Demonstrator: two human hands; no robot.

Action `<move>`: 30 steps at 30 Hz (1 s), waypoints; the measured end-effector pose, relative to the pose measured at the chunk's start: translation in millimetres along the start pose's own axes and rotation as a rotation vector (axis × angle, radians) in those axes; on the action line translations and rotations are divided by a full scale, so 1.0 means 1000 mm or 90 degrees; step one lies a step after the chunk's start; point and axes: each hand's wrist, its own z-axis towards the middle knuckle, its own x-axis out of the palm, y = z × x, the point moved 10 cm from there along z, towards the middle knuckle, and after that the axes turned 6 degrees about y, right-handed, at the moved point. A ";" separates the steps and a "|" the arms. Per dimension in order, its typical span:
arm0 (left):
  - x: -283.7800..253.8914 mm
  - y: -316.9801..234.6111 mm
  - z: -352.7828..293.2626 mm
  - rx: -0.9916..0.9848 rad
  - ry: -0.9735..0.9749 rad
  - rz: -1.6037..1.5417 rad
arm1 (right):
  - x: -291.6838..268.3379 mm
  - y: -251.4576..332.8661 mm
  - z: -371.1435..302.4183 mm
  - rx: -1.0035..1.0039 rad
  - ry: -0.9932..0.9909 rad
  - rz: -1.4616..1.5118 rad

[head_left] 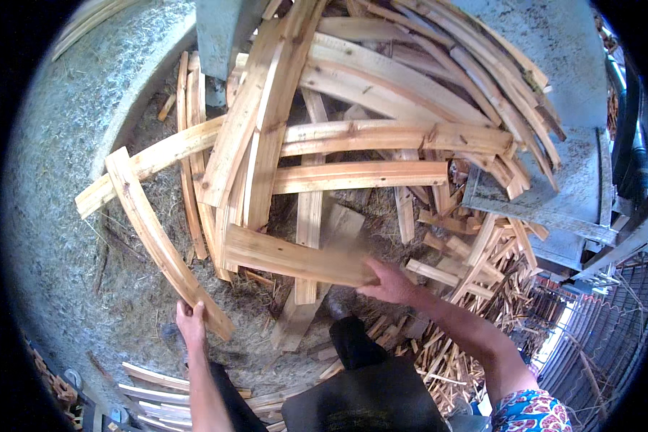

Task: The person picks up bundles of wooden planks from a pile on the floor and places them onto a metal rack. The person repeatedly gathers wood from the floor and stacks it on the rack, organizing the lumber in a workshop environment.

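Left plank (150,229): long axis running away and leftward from the left hand (191,325), whose grip clasps it near its closer end. Right plank (288,256): long axis crosswise, reaching leftward from the right hand (390,282), whose grip clasps its right end.

Worn on the head, left of a side-by-side pair. Looking steeply down past the wearer's dark clothing (367,399) toward the ground (131,284), and onward over the boards (396,136). Set upright, unmirrored. Taking in both hands from near: placing the left hand (190,322) low and left of centre, the right hand (390,284) right of centre. Catching a patterned sleeve (531,412) close by, at lower right. Reaching very wide through fisheye glass, out to corrugated sheeting (612,320) at far right; ending in a round, black border.
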 end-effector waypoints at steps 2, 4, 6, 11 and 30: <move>0.002 -0.010 -0.030 0.011 -0.015 -0.129 | -0.008 0.034 0.002 0.008 0.018 0.072; 0.014 -0.040 -0.065 0.017 -0.004 -0.220 | -0.020 0.057 0.006 -0.053 -0.065 0.100; 0.018 -0.064 -0.098 0.023 0.010 -0.271 | -0.038 0.086 0.027 -0.092 -0.117 0.252; 0.043 -0.113 -0.121 0.074 0.070 -0.186 | -0.076 0.110 0.072 -0.101 -0.295 0.491; 0.145 -0.238 0.090 0.178 0.271 0.013 | 0.004 0.083 0.202 0.071 -0.119 0.748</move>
